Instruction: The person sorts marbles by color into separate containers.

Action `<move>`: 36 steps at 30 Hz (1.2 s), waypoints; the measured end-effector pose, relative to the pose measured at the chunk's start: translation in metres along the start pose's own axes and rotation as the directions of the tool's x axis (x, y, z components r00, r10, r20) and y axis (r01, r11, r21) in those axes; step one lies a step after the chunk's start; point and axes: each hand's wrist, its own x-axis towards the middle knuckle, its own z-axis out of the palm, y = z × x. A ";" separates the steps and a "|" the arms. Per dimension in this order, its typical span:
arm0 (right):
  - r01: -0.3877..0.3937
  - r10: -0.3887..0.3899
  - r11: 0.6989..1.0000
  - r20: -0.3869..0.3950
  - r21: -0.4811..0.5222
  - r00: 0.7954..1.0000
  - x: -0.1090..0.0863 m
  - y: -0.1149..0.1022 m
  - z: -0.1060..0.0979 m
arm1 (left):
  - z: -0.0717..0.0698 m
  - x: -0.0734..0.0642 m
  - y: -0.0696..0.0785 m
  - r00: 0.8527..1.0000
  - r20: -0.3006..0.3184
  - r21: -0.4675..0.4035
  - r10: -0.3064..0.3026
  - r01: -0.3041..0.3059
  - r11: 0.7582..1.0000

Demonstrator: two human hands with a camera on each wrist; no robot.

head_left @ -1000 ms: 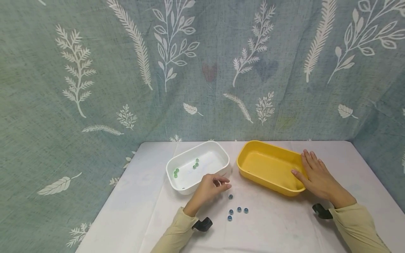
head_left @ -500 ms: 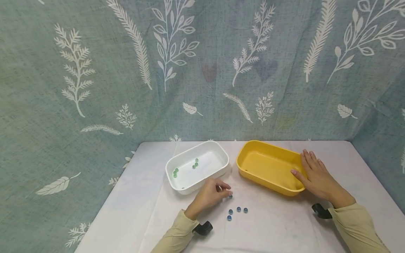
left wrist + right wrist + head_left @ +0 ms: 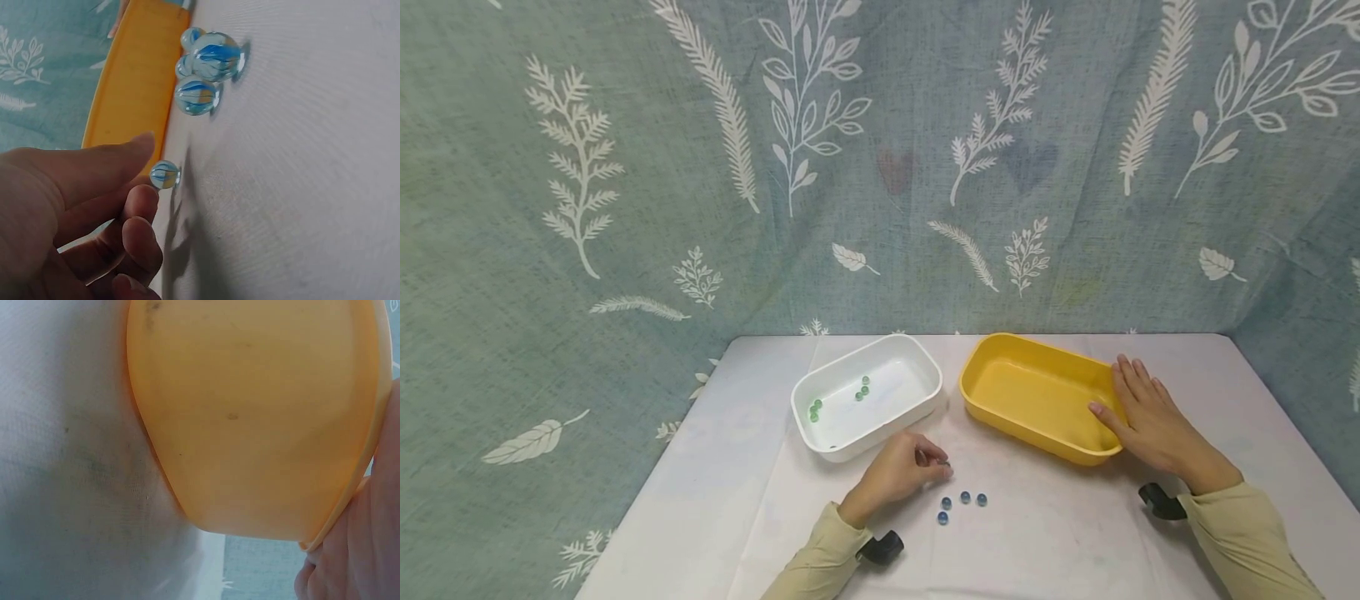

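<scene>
My left hand (image 3: 901, 468) is low over the cloth in front of the white tray (image 3: 835, 450). Its thumb and index finger pinch a clear glass marble with blue swirls (image 3: 164, 174) at the table surface; in the head view the fingertips mostly cover it. Several more blue marbles (image 3: 966, 497) lie loose nearby, to the right and nearer me. My right hand (image 3: 1153, 425) rests on the right end of the yellow tray (image 3: 1037, 439), fingers straight at the rim and thumb over its edge. The right wrist view shows that hand along the rim (image 3: 375, 425).
Several green marbles (image 3: 860, 396) lie inside the white tray in two groups. Both trays stand side by side toward the back of the white-covered table (image 3: 1045, 542). Behind the table hangs a leaf-patterned curtain (image 3: 880, 267).
My left hand has moved slightly down and toward me, and its thumb and index finger have closed around the single blue marble. My right hand has stayed on the yellow tray.
</scene>
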 end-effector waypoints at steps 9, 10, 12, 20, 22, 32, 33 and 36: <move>-0.008 0.008 1.000 0.001 0.002 1.000 0.000 -0.001 0.000 | 0.002 -0.001 -0.002 1.000 0.006 0.029 -0.009 0.009 1.000; -0.010 0.010 1.000 0.003 0.002 1.000 0.000 -0.001 0.000 | 0.003 -0.001 -0.003 1.000 0.006 0.029 -0.010 0.009 1.000; -0.011 0.011 1.000 0.005 0.002 1.000 0.000 -0.001 -0.001 | 0.003 -0.002 -0.004 1.000 0.003 0.032 -0.009 0.009 0.999; -0.002 0.002 1.000 -0.002 -0.004 1.000 0.000 -0.001 -0.001 | 0.005 -0.001 -0.005 1.000 -0.019 0.048 -0.001 0.002 0.999; -0.004 0.004 1.000 -0.002 -0.004 1.000 0.001 -0.001 -0.001 | 0.005 -0.001 -0.005 1.000 -0.019 0.048 -0.007 0.008 0.999; -0.010 0.010 1.000 0.001 -0.005 1.000 0.000 -0.001 -0.001 | 0.002 0.003 -0.002 0.999 -0.033 0.017 0.005 -0.004 1.000; -0.009 0.009 1.000 0.000 -0.007 1.000 0.000 -0.001 -0.001 | 0.001 0.003 -0.001 0.999 -0.038 0.012 0.010 -0.010 1.000; -0.007 0.007 1.000 -0.001 -0.015 1.000 0.000 -0.001 0.000 | 0.000 0.006 0.001 0.998 -0.054 0.011 0.034 -0.034 0.999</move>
